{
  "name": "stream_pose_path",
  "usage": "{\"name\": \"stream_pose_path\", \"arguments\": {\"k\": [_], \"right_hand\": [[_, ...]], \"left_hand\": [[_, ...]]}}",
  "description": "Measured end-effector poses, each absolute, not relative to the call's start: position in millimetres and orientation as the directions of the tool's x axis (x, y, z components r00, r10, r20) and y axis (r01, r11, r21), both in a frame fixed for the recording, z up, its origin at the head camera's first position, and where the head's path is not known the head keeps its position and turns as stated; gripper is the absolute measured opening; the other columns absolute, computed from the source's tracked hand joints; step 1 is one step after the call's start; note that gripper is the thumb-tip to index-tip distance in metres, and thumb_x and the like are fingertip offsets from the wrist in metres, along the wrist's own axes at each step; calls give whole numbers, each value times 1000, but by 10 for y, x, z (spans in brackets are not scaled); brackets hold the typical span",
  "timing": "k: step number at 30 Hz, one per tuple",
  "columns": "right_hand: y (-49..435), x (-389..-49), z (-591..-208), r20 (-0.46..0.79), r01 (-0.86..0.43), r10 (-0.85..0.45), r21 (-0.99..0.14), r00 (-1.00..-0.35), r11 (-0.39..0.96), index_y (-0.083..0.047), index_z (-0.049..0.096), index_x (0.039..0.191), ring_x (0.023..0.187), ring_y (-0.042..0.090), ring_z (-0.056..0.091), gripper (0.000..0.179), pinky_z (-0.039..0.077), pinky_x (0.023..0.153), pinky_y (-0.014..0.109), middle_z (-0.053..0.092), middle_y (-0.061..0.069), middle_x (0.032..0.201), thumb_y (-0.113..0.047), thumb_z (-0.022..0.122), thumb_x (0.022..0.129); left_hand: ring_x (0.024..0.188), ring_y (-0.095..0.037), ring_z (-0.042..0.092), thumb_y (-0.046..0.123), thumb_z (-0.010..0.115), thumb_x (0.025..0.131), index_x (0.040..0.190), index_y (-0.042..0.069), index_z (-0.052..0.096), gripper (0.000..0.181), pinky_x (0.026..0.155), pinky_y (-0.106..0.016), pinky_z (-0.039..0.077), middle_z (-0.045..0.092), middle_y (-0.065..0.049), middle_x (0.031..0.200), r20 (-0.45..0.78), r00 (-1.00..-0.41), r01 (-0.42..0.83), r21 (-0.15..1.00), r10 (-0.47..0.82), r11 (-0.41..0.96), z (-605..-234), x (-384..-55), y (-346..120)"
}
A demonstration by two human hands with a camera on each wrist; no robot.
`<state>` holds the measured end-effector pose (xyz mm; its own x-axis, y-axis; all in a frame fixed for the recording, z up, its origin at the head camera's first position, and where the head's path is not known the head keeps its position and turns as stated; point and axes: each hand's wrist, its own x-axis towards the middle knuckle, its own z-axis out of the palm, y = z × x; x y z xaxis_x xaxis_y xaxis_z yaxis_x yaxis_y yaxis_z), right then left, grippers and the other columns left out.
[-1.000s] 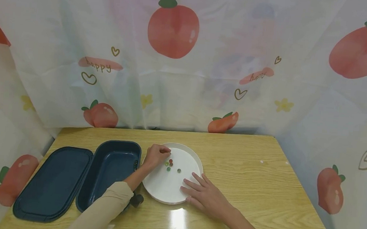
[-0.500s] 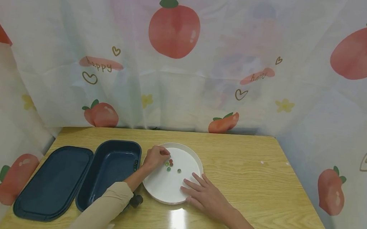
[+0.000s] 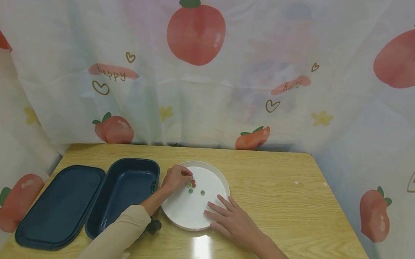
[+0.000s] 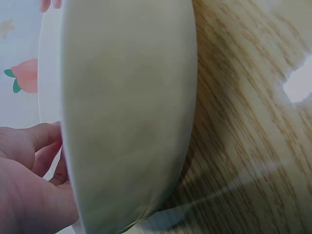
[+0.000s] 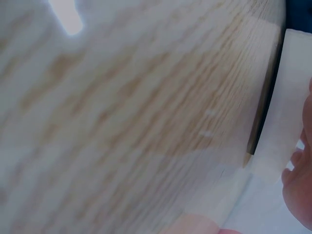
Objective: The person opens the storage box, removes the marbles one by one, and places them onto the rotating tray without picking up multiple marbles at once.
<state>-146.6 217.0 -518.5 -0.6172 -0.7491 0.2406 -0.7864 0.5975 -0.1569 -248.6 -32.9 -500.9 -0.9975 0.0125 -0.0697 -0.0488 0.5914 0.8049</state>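
Observation:
A round white tray (image 3: pixel 186 217) with a raised rim lies on the table, with several small glass marbles (image 3: pixel 191 191) in red, green and yellowish tones on it. My left hand (image 3: pixel 177 176) reaches over the tray's left side, its fingers bent and drawn together just above the marbles. In the left wrist view the tray's wall hides those fingertips, so I cannot tell whether a marble sits between them. Spread and nearly straight, the fingers of my right hand (image 3: pixel 234 222) rest over the tray's right front rim. A lone greenish marble lies between the two hands.
Left of the tray is a deep dark blue box (image 3: pixel 92 214), with small dark green balls along its right wall. Its matching lid-like flat tray (image 3: pixel 60 207) lies farther left. A dark round object (image 3: pixel 154 226) shows beside the left forearm. A fruit-printed curtain (image 3: pixel 209 105) stands behind the table.

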Motion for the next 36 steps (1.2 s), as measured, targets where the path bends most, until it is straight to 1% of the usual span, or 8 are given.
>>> {"name": "stream_pose_path", "arguments": {"k": [6,15,19,23,27,31,36], "right_hand": [[2164,-1475,-5166,242,-789,-751,-164,-614,592,-24,61,140,144,31,32,39,26,113,57,50,-2,148,-38,51,105],[2155,-1484,-5169,237,-788,-752,-157,-615,595,-24,61,140,144,31,32,39,26,113,57,50,-3,148,-38,51,105],[2155,-1484,-5178,234,-786,-751,-158,-618,597,-24,61,140,144,30,32,39,25,113,57,50,-3,148,-38,50,105],[2156,-1483,-5179,237,-784,-748,-159,-620,600,-24,61,140,145,30,32,39,25,114,56,50,-4,148,-38,51,105],[2157,-1478,-5175,248,-788,-749,-153,-615,596,-24,62,139,144,31,34,39,26,113,57,51,-3,148,-38,52,105],[2160,-1474,-5175,254,-791,-750,-147,-610,594,-24,62,139,143,32,35,39,27,112,57,52,-3,147,-38,53,104],[2162,-1474,-5183,263,-794,-752,-138,-605,592,-24,62,139,143,32,35,39,27,113,56,52,-3,147,-38,53,104]], "left_hand": [[84,-20,66,4,75,87,91,3,79,5,79,-36,54,73,-4,84,-84,-996,-57,802,17,594,-4999,-2493,-336],[84,-21,66,5,75,88,93,2,79,6,78,-35,55,73,-5,84,-56,-998,-29,797,25,603,-4985,-2482,-351],[86,-22,66,4,74,88,96,2,78,8,78,-35,55,73,-7,88,-35,-999,-21,805,12,593,-4938,-2456,-354],[86,-22,65,6,74,90,99,2,77,10,78,-34,55,73,-7,92,-5,-1000,-4,826,1,563,-4836,-2418,-344],[86,-21,66,8,74,91,102,2,77,13,77,-31,56,73,-6,92,33,-999,47,850,35,525,-4695,-2361,-339],[87,-22,67,9,73,92,105,1,76,15,77,-33,56,72,-6,92,69,-995,98,869,76,486,-4509,-2288,-376],[89,-22,69,10,73,92,108,3,75,17,79,-34,57,73,-6,95,93,-992,122,883,86,452,-4314,-2222,-489]]}}
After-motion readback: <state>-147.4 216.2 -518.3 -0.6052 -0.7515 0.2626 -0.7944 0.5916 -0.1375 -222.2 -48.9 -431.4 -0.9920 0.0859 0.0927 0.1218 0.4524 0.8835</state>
